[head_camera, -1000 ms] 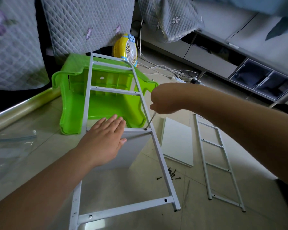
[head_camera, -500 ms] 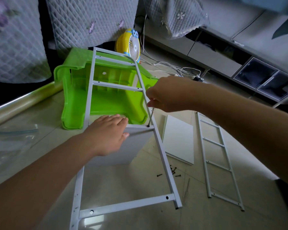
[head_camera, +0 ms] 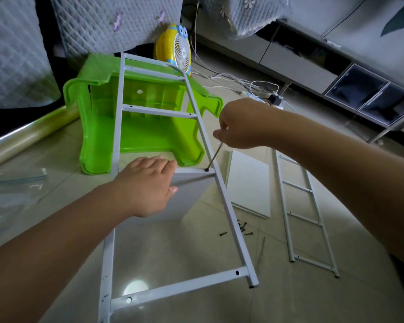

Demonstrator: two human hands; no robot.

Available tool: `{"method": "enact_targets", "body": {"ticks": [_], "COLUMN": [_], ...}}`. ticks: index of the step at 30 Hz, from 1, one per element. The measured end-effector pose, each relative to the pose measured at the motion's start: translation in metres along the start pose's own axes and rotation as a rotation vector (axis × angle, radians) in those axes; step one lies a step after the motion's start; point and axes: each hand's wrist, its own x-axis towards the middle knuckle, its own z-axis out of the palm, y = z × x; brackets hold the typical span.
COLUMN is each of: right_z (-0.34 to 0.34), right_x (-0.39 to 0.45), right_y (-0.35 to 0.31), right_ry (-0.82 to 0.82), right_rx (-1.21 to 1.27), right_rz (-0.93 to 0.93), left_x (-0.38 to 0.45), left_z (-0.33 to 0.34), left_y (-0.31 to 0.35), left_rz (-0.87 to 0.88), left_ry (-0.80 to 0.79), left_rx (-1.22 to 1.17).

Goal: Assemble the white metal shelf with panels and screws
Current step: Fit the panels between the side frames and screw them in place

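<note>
Raised since the prior frame, my right hand (head_camera: 240,127) grips the screwdriver (head_camera: 214,157) at frame centre; my left hand (head_camera: 149,185) presses flat on the white panel (head_camera: 189,190) under the white frame (head_camera: 219,190)

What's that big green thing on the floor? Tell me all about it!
The green plastic stool lies tipped on its side on the tiled floor, its hollow, ribbed underside facing the camera. It looks shiny, with stubby legs and one small round hole. The white ladder-like frame crosses in front of it.
</note>
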Motion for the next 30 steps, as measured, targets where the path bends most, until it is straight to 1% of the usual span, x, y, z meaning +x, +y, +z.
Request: {"method": "enact_targets", "body": {"ticks": [2, 4, 8, 11, 14, 18, 20, 22, 24, 28, 30], "right_z": [-0.004, -0.007, -0.011, -0.012, -0.008, 0.002, 0.005, 0.002, -0.002, -0.007, -0.009], "right_x": [-0.003, -0.006, -0.007, -0.006, -0.002, 0.004, 0.002, -0.006, -0.016, -0.021, -0.018], "right_y": [0.001, 0.001, -0.006, -0.008, -0.011, -0.008, -0.001, 0.002, 0.001, 0.002, 0.003], "right_ry": [-0.064, -0.106, -0.012, -0.019, 0.008, 0.014, -0.007, -0.081, -0.130, -0.069, -0.031], "right_rx": [-0.004, -0.065, -0.267, -0.291, -0.186, 0.002, 0.050, 0.012, -0.099, -0.419, -0.550], "right_rz": [-0.049, -0.101, -0.230, -0.263, -0.167, 0.097, 0.141, 0.084, -0.011, -0.243, -0.324], "left_x": [-0.001, -0.001, -0.001, -0.002, -0.002, -0.003, -0.004, -0.005, -0.005, -0.005, -0.006], "left_z": [0.001, 0.001, -0.001, 0.000, 0.000, 0.002, 0.004, 0.004, 0.003, 0.000, 0.000], "left_y": [0.001, 0.003, 0.003, 0.003, 0.004, 0.004, 0.006, 0.007, 0.005, 0.004, 0.005], "left_rz": [-0.015, -0.028, -0.031, -0.032, -0.037, -0.041, -0.039, -0.036, -0.035, -0.039, -0.038], "left_ry": [-0.002, -0.011, -0.020, -0.013, -0.009, 0.009, 0.009, 0.003, 0.002, -0.007, -0.011], "left_rx": [0.007, 0.009, -0.002, -0.006, 0.002, 0.002, 0.002, 0.002, -0.003, -0.015, -0.011]}}
